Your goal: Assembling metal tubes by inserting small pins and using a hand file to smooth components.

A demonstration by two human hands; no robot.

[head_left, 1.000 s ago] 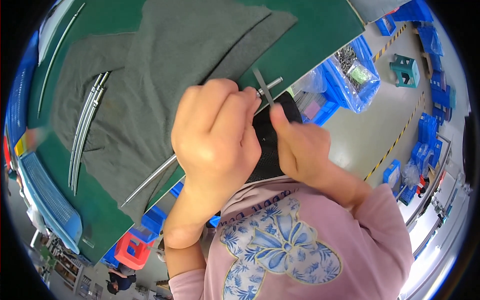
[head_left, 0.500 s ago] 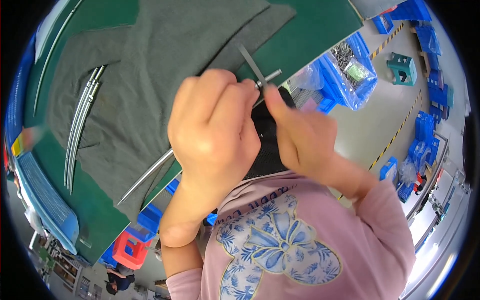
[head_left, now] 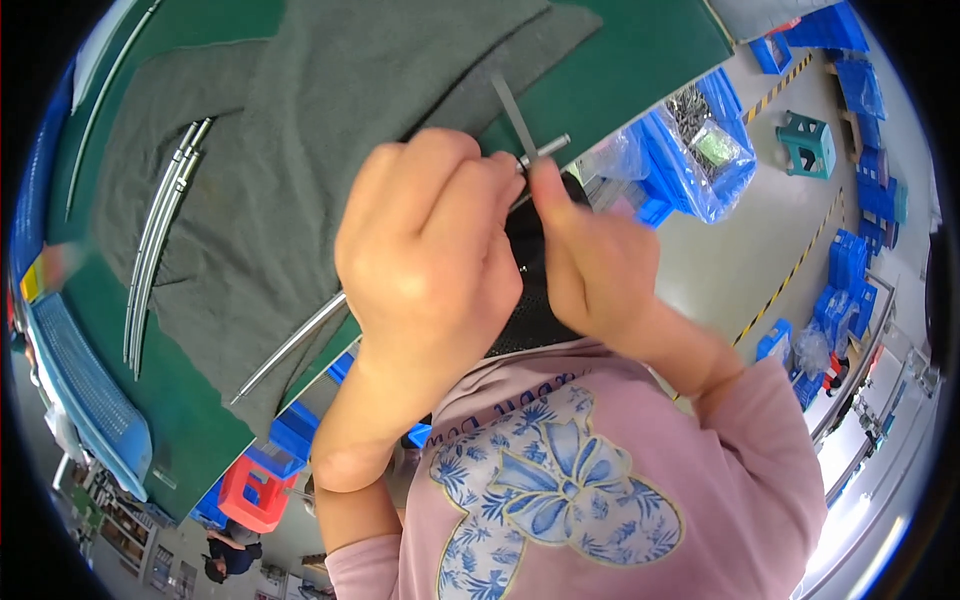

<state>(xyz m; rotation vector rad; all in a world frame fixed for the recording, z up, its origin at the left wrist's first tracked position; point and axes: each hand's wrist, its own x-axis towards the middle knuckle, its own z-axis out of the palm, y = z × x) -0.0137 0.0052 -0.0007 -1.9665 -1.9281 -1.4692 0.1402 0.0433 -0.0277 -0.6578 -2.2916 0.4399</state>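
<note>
Slim metal rods (head_left: 178, 190) lie side by side on the grey cloth (head_left: 280, 150) spread over the green table (head_left: 200, 400). Next, another metal rod (head_left: 289, 349) slants up into my left hand (head_left: 430, 235), curled closed around it; its other end pokes out past my fingers. A flat metal strip (head_left: 514, 114) crosses that end, pinched in my right hand (head_left: 595, 255), thumb extended along it. Farther right stands a blue bin (head_left: 676, 170).
</note>
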